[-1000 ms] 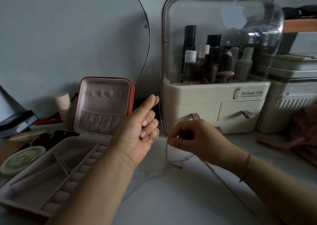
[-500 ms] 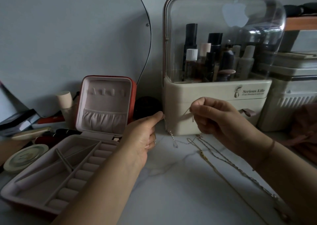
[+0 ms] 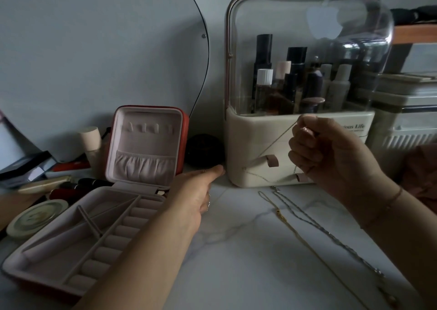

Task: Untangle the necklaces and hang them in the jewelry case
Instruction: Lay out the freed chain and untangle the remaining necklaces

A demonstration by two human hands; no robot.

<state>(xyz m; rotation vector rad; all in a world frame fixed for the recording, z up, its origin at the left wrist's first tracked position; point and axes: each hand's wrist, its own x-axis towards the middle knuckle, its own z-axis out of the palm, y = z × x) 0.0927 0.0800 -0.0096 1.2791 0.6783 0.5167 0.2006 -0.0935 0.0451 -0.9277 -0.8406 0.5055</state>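
- Necklace of thin pale chain (image 3: 272,145): it is raised off the white marble tabletop (image 3: 236,262) and hangs from the right hand in front of the cream cosmetics organiser with a clear dome (image 3: 250,132).
- Right hand (image 3: 331,158): it has risen since a second ago, when it worked low at a bunched tangle. Its fingertips pinch the thin chain near the top.
- Left hand (image 3: 194,196): it has dropped towards the table, thumb pointing at the chain's low end. I cannot tell whether its tucked fingers hold anything.
- Yellow gold chain (image 3: 281,217) and twisted silver chain (image 3: 335,238): they now lie stretched out side by side on the marble, apart from the lifted one.
- Red jewelry case with pink lining (image 3: 146,144): it stands open at the left and the lid's hook row (image 3: 146,128) is bare. The knot looks undone, so hanging comes next.
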